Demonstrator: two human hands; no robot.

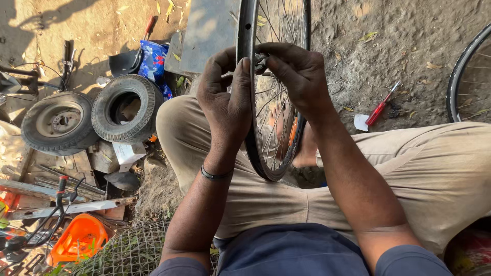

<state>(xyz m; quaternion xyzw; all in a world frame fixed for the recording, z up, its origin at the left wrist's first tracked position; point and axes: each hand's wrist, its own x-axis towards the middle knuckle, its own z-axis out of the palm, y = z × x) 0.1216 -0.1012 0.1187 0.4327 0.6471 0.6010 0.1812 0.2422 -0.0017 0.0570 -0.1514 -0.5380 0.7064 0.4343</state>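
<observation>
The person sits on dirt ground with a bare wheel rim [254, 117] upright between the knees, its top running out of frame at 12 o'clock. The left hand [225, 102] is closed around the rim's edge, thumb over the top, bracing it. The right hand [299, 76] pinches a small dark part [261, 62] at the rim's inner side, probably a spoke nipple or key, though it is too small to tell. The step looks like adjusting one spoke; the next move calls for a firm twist against a steady rim. A red screwdriver [381, 105] lies at 3 o'clock, two small tyres [94, 117] at 9.
</observation>
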